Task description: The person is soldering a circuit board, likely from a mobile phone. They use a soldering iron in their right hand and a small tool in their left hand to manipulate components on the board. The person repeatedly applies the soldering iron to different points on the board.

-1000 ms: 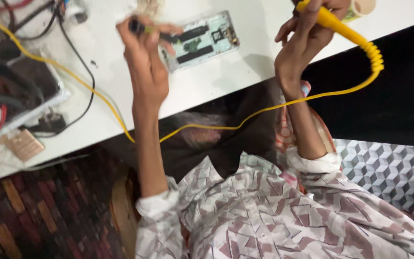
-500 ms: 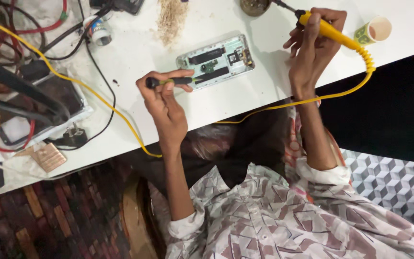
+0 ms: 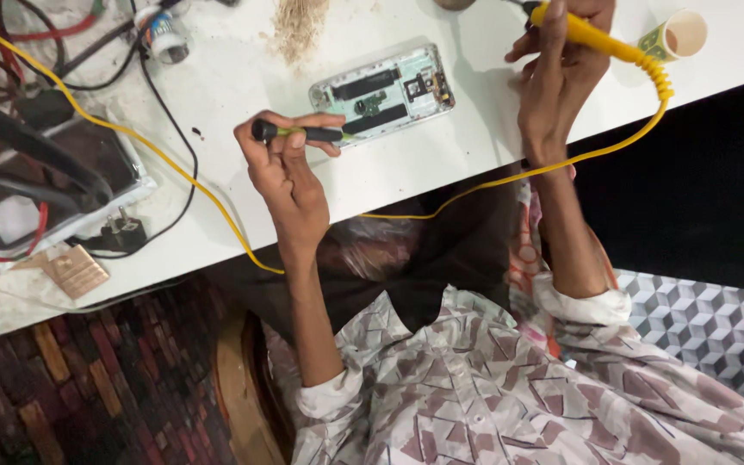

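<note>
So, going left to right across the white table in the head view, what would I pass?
Copper-coloured board → black plug → left hand gripping a dark tool → opened phone → right hand holding a yellow soldering iron → paper cup.

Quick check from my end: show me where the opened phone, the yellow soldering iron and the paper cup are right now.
opened phone (image 3: 384,92), head view, on the exposed circuit board at its middle.
yellow soldering iron (image 3: 594,36), head view, on the yellow handle just right of the right hand.
paper cup (image 3: 676,35), head view, on its open mouth.
</note>
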